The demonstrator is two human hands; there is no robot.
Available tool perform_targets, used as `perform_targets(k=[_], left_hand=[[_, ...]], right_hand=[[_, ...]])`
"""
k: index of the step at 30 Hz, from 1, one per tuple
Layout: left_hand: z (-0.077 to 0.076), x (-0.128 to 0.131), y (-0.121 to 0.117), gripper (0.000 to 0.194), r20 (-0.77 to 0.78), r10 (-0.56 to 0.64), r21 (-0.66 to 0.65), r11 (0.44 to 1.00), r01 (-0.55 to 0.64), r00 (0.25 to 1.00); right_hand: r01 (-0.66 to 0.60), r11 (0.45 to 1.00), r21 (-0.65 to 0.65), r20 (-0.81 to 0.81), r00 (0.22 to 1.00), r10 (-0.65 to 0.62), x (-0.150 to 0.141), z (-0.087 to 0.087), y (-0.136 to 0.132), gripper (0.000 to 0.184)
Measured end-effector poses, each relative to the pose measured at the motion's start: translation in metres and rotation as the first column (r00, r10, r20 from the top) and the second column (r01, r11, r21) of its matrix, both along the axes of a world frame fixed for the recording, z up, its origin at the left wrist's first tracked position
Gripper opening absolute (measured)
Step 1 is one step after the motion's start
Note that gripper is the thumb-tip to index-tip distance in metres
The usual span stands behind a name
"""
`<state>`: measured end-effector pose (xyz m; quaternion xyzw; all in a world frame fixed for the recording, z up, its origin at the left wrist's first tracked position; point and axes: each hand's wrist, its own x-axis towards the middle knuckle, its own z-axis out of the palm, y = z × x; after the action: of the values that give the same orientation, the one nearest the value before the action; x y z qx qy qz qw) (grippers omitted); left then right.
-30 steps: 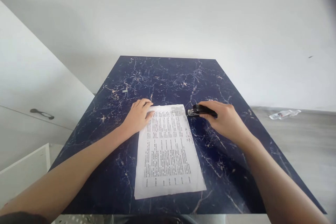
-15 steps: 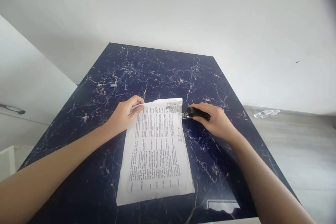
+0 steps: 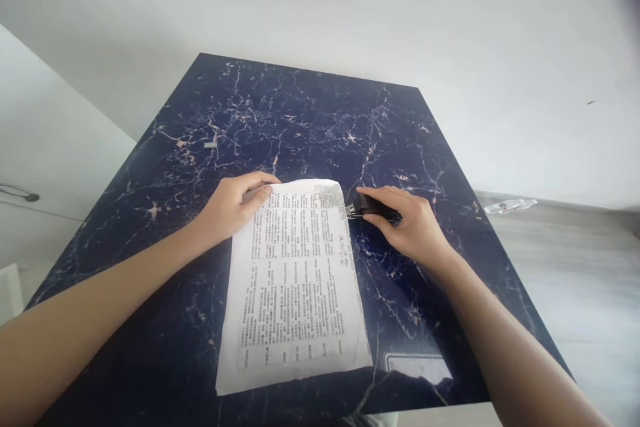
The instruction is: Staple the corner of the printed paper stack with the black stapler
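Observation:
Printed sheets of paper (image 3: 295, 280) lie at the middle of the dark blue marbled table (image 3: 310, 113), with some handwriting along their right side. My left hand (image 3: 240, 203) pinches their far left edge between thumb and fingers. In my right hand (image 3: 407, 220) is a black stapler (image 3: 373, 205), its fingers above and thumb below. The stapler's metal front end meets the right edge of the papers near the far corner. Whether the edge sits inside its jaws I cannot tell.
A small pale green block, perhaps a box of staples (image 3: 210, 145), lies on the table's far left part. Beyond the right edge, a clear plastic wrapper (image 3: 511, 205) rests on the floor by the wall. A dark round-ended object (image 3: 20, 193) shows at far left.
The view has tilted slightly. The papers' far right corner, upright and straight before, now looks rounded and bent down by the stapler. Both hands keep their hold.

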<state>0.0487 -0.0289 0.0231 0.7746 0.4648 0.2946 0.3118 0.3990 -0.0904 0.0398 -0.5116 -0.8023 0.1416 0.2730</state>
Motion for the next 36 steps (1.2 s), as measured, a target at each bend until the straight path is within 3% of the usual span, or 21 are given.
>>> perform_targets(k=[10, 21, 36], left_hand=[[-0.001, 0.002, 0.001, 0.027, -0.033, -0.032, -0.003, 0.999, 0.032, 0.999], [-0.004, 0.003, -0.003, 0.031, -0.098, -0.061, -0.004, 0.998, 0.061, 0.993], [-0.004, 0.007, -0.004, 0.029, -0.037, -0.060, -0.038, 0.998, 0.058, 0.998]], right_hand=[[-0.015, 1.000, 0.011, -0.002, 1.000, 0.015, -0.002, -0.003, -0.002, 0.038], [0.001, 1.000, 0.020, -0.002, 1.000, -0.001, -0.026, -0.002, -0.010, 0.036], [0.045, 0.996, 0.077, 0.034, 0.998, -0.048, -0.042, -0.008, -0.009, 0.036]])
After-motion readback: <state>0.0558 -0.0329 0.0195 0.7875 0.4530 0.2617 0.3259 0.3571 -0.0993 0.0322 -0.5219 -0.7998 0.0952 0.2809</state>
